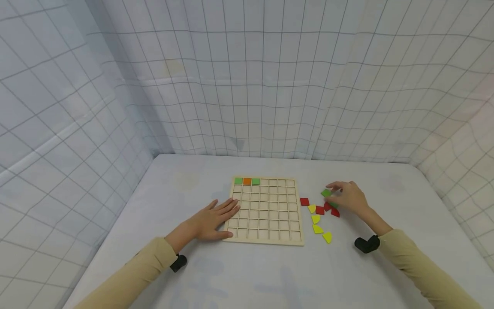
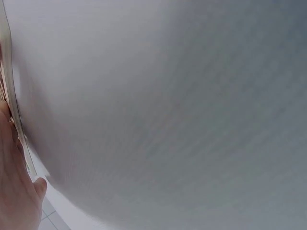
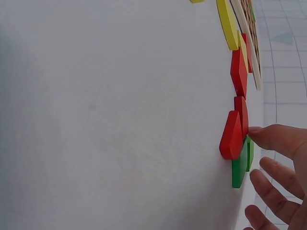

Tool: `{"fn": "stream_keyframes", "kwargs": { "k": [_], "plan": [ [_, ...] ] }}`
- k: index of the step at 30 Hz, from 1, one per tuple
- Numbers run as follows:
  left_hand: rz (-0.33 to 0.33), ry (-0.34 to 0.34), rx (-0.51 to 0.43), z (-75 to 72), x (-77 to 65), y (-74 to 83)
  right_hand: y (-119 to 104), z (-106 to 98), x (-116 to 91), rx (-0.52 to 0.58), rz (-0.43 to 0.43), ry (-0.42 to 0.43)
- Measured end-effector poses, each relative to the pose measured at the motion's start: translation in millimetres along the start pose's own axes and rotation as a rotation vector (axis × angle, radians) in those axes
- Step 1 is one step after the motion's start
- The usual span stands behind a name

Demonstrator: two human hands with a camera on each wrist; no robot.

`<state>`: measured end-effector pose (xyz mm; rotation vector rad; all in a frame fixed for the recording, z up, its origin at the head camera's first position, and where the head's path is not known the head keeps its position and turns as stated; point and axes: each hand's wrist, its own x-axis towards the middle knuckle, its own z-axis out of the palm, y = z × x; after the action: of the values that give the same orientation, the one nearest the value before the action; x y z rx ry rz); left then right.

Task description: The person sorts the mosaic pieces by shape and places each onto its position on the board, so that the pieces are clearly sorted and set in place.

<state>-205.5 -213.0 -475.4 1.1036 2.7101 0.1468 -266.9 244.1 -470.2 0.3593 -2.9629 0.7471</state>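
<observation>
My left hand (image 1: 210, 221) lies flat with its fingers spread over the left edge of a wooden grid board (image 1: 264, 243). In the left wrist view, part of the left hand (image 2: 17, 187) shows at the border beside the board's edge. My right hand (image 1: 349, 198) is bent over the loose pieces, thumb and fingers apart around a green square tile (image 1: 326, 193). Another green tile (image 3: 239, 172) lies close by, partly covered by a red piece (image 3: 232, 136). The right thumb (image 3: 261, 135) reaches these pieces; whether it touches one is unclear.
Two light green tiles and an orange tile (image 1: 247, 181) sit in the board's top row at left. Between board and right hand lie red pieces (image 1: 320, 210) and several yellow rounded pieces (image 1: 317, 228). A grid-patterned cloth wall (image 1: 247, 107) stands behind the white table (image 1: 247, 274).
</observation>
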Motion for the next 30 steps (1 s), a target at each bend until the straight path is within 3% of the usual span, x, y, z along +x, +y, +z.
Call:
{"fn": "stream_keyframes", "kwargs": {
  "k": [10,30],
  "plan": [
    [-0.023,-0.037,0.011,-1.9,-0.6,4.8,7.7,2.0,-1.4,0.015,0.03,-0.031],
    [-0.021,-0.028,0.009,-3.3,0.4,2.4,5.9,0.6,1.9,-0.01,0.054,-0.047]
  ]
}}
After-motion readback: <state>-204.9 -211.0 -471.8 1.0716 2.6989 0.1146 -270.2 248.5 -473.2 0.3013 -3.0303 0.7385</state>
